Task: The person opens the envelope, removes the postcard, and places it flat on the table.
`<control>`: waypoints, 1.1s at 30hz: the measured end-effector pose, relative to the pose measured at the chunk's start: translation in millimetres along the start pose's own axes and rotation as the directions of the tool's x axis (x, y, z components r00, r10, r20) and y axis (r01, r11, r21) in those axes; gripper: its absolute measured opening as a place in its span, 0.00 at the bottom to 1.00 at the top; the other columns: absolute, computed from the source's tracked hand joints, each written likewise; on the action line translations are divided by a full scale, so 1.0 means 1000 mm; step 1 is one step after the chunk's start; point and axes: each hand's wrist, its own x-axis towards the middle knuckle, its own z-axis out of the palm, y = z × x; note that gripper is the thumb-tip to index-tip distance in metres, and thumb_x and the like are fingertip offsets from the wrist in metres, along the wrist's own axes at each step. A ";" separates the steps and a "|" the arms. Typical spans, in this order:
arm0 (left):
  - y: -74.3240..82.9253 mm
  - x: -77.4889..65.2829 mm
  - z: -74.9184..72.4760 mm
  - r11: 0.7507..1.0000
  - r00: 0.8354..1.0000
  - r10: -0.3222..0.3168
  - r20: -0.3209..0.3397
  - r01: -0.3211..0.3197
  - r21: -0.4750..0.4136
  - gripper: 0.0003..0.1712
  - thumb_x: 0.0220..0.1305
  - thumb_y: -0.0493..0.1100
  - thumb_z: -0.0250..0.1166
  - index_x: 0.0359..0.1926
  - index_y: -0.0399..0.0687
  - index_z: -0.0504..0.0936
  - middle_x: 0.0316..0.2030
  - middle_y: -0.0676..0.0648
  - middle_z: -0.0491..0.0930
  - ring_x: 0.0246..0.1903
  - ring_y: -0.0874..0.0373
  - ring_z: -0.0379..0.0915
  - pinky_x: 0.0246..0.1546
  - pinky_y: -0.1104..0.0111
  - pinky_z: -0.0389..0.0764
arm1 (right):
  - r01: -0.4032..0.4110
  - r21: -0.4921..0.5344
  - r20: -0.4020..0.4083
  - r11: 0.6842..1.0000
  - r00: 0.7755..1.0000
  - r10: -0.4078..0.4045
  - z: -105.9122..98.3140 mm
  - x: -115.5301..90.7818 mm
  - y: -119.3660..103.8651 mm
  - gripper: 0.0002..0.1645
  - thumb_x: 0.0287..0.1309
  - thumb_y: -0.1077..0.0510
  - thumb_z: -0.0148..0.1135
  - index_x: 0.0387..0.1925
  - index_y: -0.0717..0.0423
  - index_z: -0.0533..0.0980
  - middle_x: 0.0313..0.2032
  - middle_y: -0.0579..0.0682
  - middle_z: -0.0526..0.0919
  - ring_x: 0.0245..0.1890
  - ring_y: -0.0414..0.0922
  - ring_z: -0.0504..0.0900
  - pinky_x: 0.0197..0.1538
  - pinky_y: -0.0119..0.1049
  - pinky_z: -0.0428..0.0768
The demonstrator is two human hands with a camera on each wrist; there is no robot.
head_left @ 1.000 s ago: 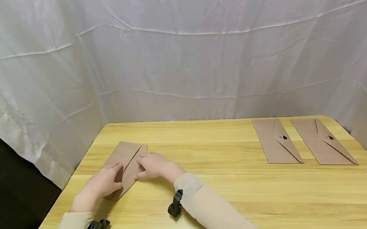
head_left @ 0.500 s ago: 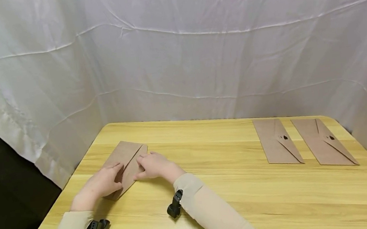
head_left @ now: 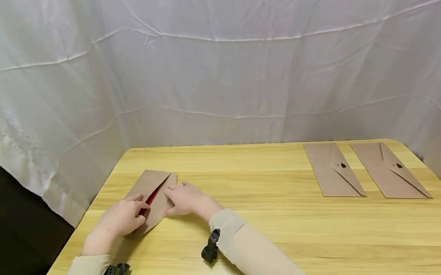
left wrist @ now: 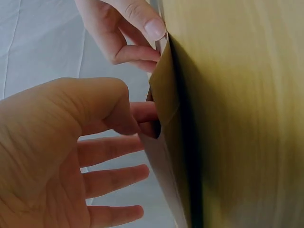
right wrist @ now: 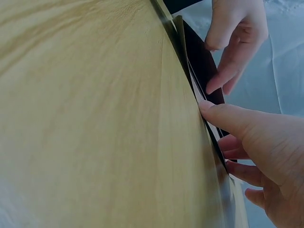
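A brown paper envelope (head_left: 149, 179) lies at the left of the table, its slit parted. Red (head_left: 153, 196) shows inside the gap; whether it is lining or contents I cannot tell. My left hand (head_left: 119, 219) pinches the slit's edge with thumb and index finger, that finger partly inside the opening in the left wrist view; the other fingers (left wrist: 116, 180) extend loosely. My right hand (head_left: 188, 198) holds the opposite side, thumb (right wrist: 221, 114) at the outer edge and fingertips on the upper face.
Two more brown envelopes, one inner (head_left: 326, 171) and one outer (head_left: 381, 167), lie flat at the table's right, each with a small dark mark on its flap. A white curtain (head_left: 214, 79) hangs behind the wooden table (head_left: 280, 235). Something black (head_left: 6, 225) stands at the left.
The envelope's slit has parted and red now shows inside it. My left hand has shifted slightly left with the edge; the right hand has barely moved.
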 end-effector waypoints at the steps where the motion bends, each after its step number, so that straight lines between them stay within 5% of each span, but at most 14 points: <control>1: 0.000 0.000 -0.001 1.000 1.000 -0.001 -0.010 0.001 0.003 0.17 0.53 0.38 0.63 0.45 0.45 0.87 0.60 0.30 0.74 0.57 0.31 0.73 0.55 0.45 0.76 | 0.000 -0.003 -0.001 1.000 1.000 0.000 0.000 0.000 0.000 0.25 0.58 0.30 0.58 0.39 0.43 0.70 0.41 0.39 0.75 0.51 0.37 0.78 0.73 0.47 0.63; 12: 0.000 -0.001 0.000 0.997 0.986 0.066 -0.152 -0.061 0.037 0.15 0.48 0.29 0.67 0.41 0.39 0.84 0.48 0.36 0.84 0.37 0.43 0.83 0.35 0.54 0.82 | 0.005 0.033 0.007 0.999 1.000 -0.005 -0.003 0.001 0.002 0.23 0.61 0.31 0.54 0.37 0.44 0.68 0.35 0.39 0.72 0.40 0.35 0.76 0.74 0.46 0.60; 17: 0.000 -0.001 0.001 0.997 0.982 0.060 -0.177 -0.052 0.051 0.14 0.48 0.29 0.66 0.40 0.38 0.84 0.39 0.40 0.85 0.32 0.48 0.82 0.32 0.56 0.82 | 0.006 -0.026 0.023 1.000 1.000 -0.006 -0.002 0.005 0.001 0.28 0.66 0.33 0.50 0.57 0.44 0.71 0.55 0.41 0.77 0.59 0.37 0.76 0.75 0.46 0.59; 21: 0.001 -0.001 0.001 0.997 0.984 0.055 -0.171 -0.046 0.056 0.13 0.49 0.30 0.66 0.39 0.37 0.84 0.34 0.42 0.84 0.27 0.52 0.79 0.28 0.59 0.80 | 0.008 -0.097 0.041 0.995 0.999 -0.004 0.001 0.009 -0.001 0.39 0.67 0.34 0.49 0.74 0.42 0.57 0.72 0.42 0.64 0.71 0.39 0.65 0.76 0.45 0.57; 27: 0.003 0.000 0.000 0.998 0.988 0.032 -0.152 -0.024 0.056 0.12 0.49 0.30 0.66 0.39 0.37 0.84 0.32 0.42 0.84 0.27 0.53 0.79 0.28 0.60 0.81 | 0.035 -0.166 0.078 0.985 0.997 -0.022 -0.001 0.010 -0.004 0.40 0.70 0.35 0.43 0.77 0.40 0.47 0.77 0.38 0.48 0.76 0.37 0.50 0.77 0.47 0.52; 33: 0.004 0.000 0.001 0.996 0.984 0.051 -0.172 -0.038 0.078 0.14 0.49 0.31 0.66 0.40 0.36 0.84 0.35 0.41 0.85 0.30 0.50 0.81 0.31 0.56 0.82 | 0.070 -0.239 0.130 0.968 0.991 -0.039 0.001 0.016 -0.007 0.36 0.73 0.34 0.34 0.77 0.36 0.45 0.77 0.35 0.44 0.77 0.35 0.43 0.78 0.47 0.47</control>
